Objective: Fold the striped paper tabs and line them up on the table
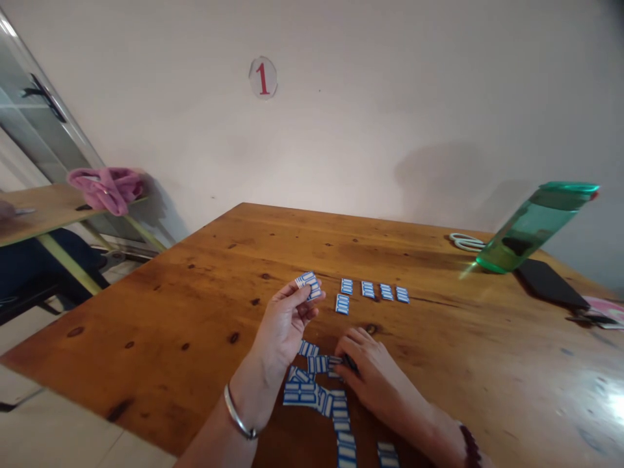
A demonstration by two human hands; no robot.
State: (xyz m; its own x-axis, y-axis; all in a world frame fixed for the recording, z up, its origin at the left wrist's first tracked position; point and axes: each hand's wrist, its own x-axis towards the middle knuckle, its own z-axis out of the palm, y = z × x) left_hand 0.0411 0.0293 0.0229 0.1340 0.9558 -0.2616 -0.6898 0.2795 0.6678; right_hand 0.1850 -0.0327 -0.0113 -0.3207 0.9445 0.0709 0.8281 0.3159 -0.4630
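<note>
My left hand (287, 318) is closed, pinching a few small blue-and-white label sheets (311, 286) between thumb and fingers above the table. On the tabletop, my right hand (365, 364) has its fingers curled beside a loose spread of similar labels (318, 364). A small dark thing (350, 364) shows under its fingers, mostly covered, and I cannot make out its kind. Farther out, several small label stacks (367, 290) lie in a row, with one label stack (342, 303) just in front of the row's left end. More label sheets (345, 445) run toward the near edge.
The wooden table (219, 273) meets a pale wall. At the right, a green water bottle (531, 227) leans beside a white coiled cable (465, 242) and a flat black object (550, 283). A pink cloth (110, 187) lies on another table at left.
</note>
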